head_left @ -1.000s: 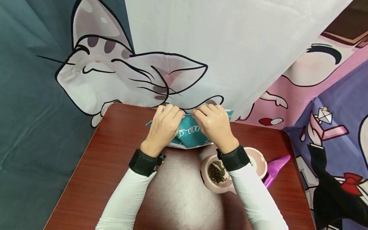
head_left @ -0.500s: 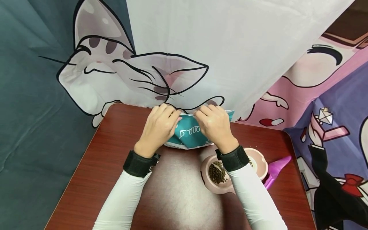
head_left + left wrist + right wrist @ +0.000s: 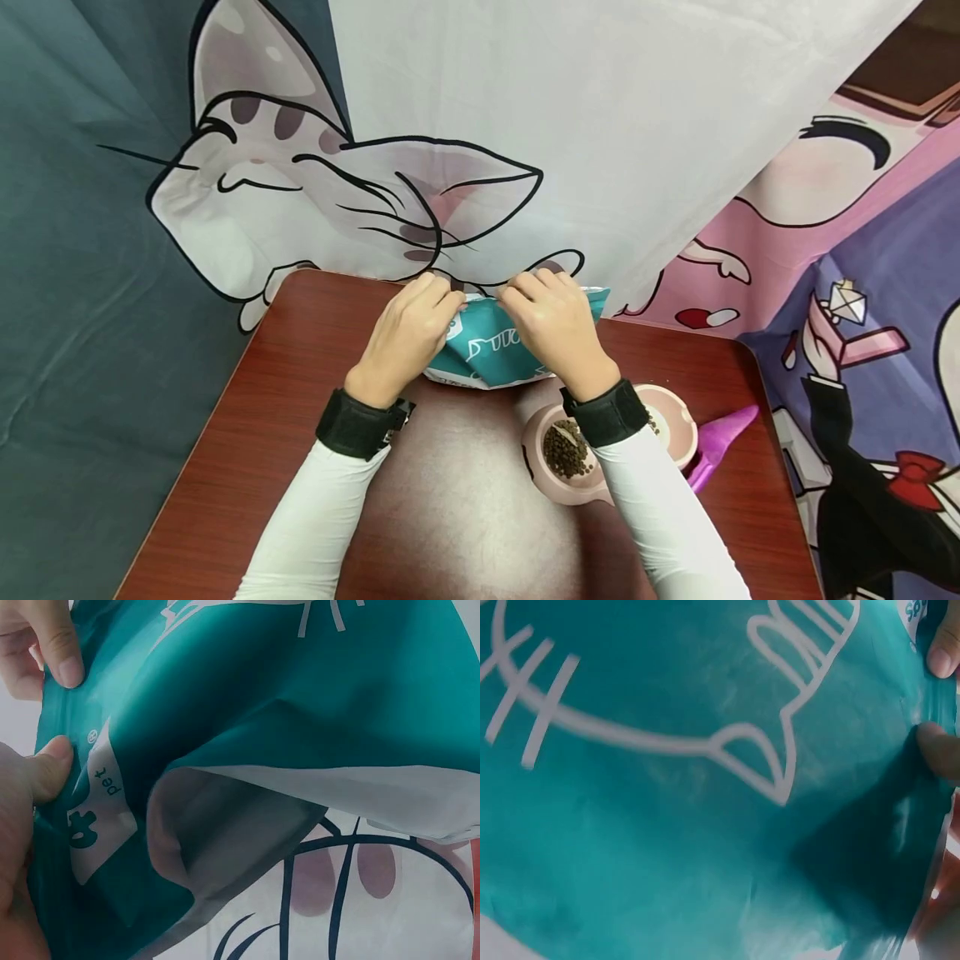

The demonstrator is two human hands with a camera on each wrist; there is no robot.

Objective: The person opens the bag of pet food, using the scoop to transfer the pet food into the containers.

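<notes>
A teal pet food bag (image 3: 491,354) with white line drawings stands at the far side of the table. Its top edge is pinched by both hands. My left hand (image 3: 408,333) grips the edge toward the left, its thumb on the near face beside a white label reading "pet" in the left wrist view. A short way to the right, my right hand (image 3: 555,329) holds the same edge, thumb also pressed on the near face. The fingers behind the bag are mostly hidden. In the right wrist view the teal bag (image 3: 667,825) fills most of the picture.
A pink double bowl (image 3: 534,467) with brown kibble in its left side lies partly under the right forearm. Next to it is a purple scoop (image 3: 716,446). The brown table (image 3: 285,417) ends against a printed cloth (image 3: 600,125) at the back.
My left hand has slid leftward along the bag's top edge, uncovering part of the white label. The right hand has stayed nearly in place; bowl and scoop have not moved.
</notes>
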